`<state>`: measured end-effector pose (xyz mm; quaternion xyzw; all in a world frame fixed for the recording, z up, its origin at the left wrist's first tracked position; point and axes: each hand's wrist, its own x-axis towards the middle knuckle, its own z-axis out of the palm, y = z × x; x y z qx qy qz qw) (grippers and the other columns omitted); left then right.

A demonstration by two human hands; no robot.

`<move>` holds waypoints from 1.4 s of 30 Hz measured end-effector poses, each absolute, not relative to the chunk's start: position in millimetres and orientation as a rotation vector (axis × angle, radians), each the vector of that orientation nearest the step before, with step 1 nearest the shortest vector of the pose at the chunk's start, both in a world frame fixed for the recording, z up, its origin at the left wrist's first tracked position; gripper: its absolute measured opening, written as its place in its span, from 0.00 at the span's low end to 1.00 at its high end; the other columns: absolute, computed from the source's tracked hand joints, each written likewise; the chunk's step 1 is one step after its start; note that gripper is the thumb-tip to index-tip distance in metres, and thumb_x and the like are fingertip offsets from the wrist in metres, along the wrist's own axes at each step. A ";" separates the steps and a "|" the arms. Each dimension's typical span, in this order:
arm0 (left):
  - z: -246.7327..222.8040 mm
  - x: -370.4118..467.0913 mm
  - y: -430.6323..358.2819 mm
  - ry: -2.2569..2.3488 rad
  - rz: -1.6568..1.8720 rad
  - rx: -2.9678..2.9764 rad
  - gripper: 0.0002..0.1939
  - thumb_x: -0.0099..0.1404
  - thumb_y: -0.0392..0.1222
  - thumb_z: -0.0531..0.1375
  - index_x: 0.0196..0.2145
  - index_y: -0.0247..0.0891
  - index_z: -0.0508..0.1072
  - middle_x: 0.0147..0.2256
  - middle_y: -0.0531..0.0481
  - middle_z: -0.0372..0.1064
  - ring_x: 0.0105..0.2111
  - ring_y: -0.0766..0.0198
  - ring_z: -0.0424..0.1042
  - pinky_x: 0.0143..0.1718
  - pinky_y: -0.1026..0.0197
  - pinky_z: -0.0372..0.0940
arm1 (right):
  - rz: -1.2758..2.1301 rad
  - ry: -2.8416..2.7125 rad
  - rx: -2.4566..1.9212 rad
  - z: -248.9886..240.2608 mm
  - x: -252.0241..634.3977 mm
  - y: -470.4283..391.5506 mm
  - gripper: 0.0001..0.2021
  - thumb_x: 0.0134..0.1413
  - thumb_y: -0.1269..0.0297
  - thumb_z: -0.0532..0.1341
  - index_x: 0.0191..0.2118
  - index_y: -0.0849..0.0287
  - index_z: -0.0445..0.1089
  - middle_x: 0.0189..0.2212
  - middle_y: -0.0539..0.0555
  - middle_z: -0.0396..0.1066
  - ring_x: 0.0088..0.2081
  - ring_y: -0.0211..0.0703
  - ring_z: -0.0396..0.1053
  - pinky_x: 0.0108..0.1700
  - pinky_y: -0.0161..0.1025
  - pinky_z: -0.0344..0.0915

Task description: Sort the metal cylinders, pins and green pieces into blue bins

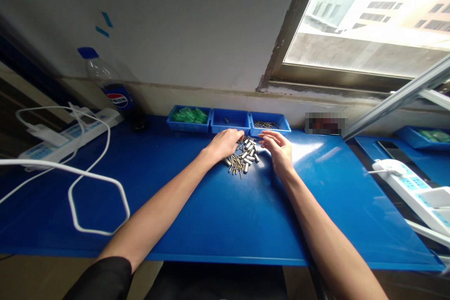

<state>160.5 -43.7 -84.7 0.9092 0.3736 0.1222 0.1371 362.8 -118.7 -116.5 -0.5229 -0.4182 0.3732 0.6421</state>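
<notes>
A loose pile of small metal cylinders and thin brass-coloured pins [242, 157] lies on the blue table. At the pile's upper left is my left hand [227, 144], its fingers curled together; whatever they may hold is hidden. My right hand [277, 150] is just right of the pile, fingers apart, with nothing visible in it. Behind the pile, three blue bins stand side by side: the left bin [189, 127] has green pieces, the middle bin [230, 129] has a small metal part, and the right bin [270, 130] has thin pins.
A cola bottle [116, 91] stands at the back left, near a white power strip [70, 140] and a looping white cable [94, 176]. On the right are a metal frame bar [397, 96], another power strip [415, 187] and a further blue bin [418, 139].
</notes>
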 end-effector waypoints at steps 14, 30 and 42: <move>-74.9 154.9 -35.5 0.801 0.626 2.408 0.13 0.65 0.26 0.58 0.45 0.37 0.74 0.34 0.49 0.77 0.34 0.61 0.75 0.37 0.63 0.67 | 0.870 -1.128 -1.268 -111.2 358.6 -122.9 0.14 0.53 0.56 0.70 0.44 0.55 0.79 0.29 0.51 0.78 0.29 0.42 0.71 0.36 0.41 0.69; -85.4 162.5 -42.4 0.935 0.541 2.383 0.18 0.57 0.25 0.61 0.44 0.39 0.76 0.35 0.49 0.78 0.34 0.61 0.77 0.34 0.64 0.68 | 0.898 -1.166 -1.295 -108.8 354.7 -125.3 0.14 0.53 0.54 0.70 0.42 0.56 0.79 0.30 0.52 0.79 0.29 0.42 0.72 0.37 0.40 0.70; -66.7 159.8 -39.5 0.657 0.883 2.037 0.15 0.58 0.31 0.67 0.43 0.37 0.75 0.34 0.50 0.78 0.33 0.63 0.79 0.39 0.62 0.76 | 1.015 -1.197 -1.250 -107.3 353.7 -126.2 0.18 0.51 0.50 0.74 0.44 0.55 0.83 0.31 0.53 0.81 0.30 0.44 0.74 0.37 0.43 0.73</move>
